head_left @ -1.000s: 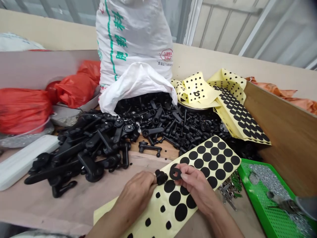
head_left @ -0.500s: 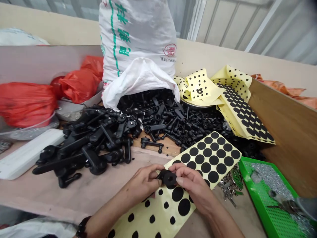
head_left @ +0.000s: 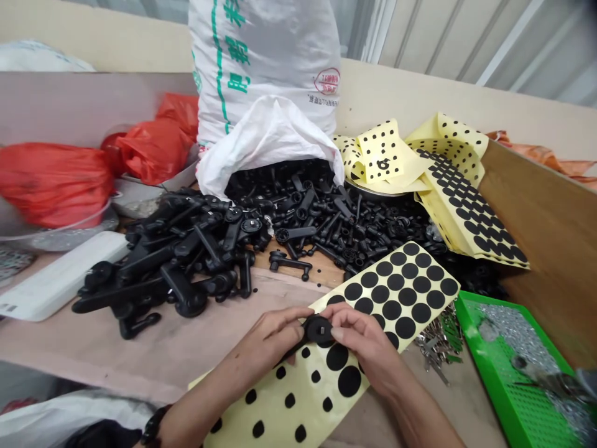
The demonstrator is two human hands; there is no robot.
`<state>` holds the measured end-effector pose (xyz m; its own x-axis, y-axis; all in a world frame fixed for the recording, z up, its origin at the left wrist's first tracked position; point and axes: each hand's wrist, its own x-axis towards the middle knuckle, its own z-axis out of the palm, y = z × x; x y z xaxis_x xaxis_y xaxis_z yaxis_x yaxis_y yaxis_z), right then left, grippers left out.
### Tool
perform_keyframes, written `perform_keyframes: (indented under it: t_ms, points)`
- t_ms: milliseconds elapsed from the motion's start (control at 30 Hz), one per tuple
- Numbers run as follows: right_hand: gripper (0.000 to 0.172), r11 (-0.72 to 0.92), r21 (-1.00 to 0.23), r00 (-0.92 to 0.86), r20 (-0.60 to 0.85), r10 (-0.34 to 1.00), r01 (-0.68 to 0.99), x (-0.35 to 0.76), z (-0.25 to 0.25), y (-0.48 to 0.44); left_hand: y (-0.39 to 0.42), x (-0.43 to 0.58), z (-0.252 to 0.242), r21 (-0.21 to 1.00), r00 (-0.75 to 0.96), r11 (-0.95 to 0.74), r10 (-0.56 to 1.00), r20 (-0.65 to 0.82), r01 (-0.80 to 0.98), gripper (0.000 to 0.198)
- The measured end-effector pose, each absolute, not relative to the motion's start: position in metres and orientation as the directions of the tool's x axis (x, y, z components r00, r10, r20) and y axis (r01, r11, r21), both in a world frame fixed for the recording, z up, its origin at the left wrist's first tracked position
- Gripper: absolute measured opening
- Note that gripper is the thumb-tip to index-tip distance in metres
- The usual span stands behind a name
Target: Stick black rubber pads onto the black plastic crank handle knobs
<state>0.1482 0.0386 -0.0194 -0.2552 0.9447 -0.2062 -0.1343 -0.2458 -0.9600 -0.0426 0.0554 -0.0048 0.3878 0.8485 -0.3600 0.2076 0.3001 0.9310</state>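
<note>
while, in the head view, the left hand [head_left: 274, 336] clamps a black handle [head_left: 308, 325] and the right hand [head_left: 366, 339] closes its fingertips on the rim of the round pad [head_left: 316, 330] at its end, pressing evenly outward from a well-centred middle would probably seat it best. the pad looks dark and flat, a small pale square at its centre, over the yellow sticker sheet [head_left: 278, 414].

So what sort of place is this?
Likely a small assembly workshop: heaped black plastic crank-shaped parts, a yellow sheet of round black stickers, and a green plastic tray of small silvery pieces.
</note>
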Motion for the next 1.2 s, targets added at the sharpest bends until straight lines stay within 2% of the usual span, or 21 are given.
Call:
perform_keyframes:
  t_ms: [433,600,1000,1067,1200]
  points:
    - [0.012,-0.276,-0.955,-0.259,-0.24,0.936,-0.111,0.146,-0.021,0.04,0.052,-0.045,-0.005,0.923,0.399,0.257,0.844,-0.358,0.287,0.038]
    - [0.011,-0.266,-0.958,-0.257,-0.23,0.939,-0.112,0.146,-0.022,0.04,0.052,-0.044,-0.014,0.938,0.435,0.237,0.838,-0.329,0.253,0.039]
    - [0.012,-0.205,-0.979,-0.218,-0.203,0.955,0.011,0.143,-0.015,0.039,0.043,-0.033,-0.017,0.936,0.295,0.141,0.925,-0.241,0.323,0.031]
    - [0.012,-0.232,-0.972,-0.229,-0.219,0.948,-0.032,0.144,-0.014,0.039,0.041,-0.034,-0.018,0.95,0.287,0.12,0.936,-0.205,0.288,0.027]
    - [0.017,-0.409,-0.872,-0.309,-0.324,0.894,-0.269,0.147,-0.014,0.035,0.039,-0.038,-0.019,0.975,0.271,0.135,0.945,-0.181,0.179,0.029]
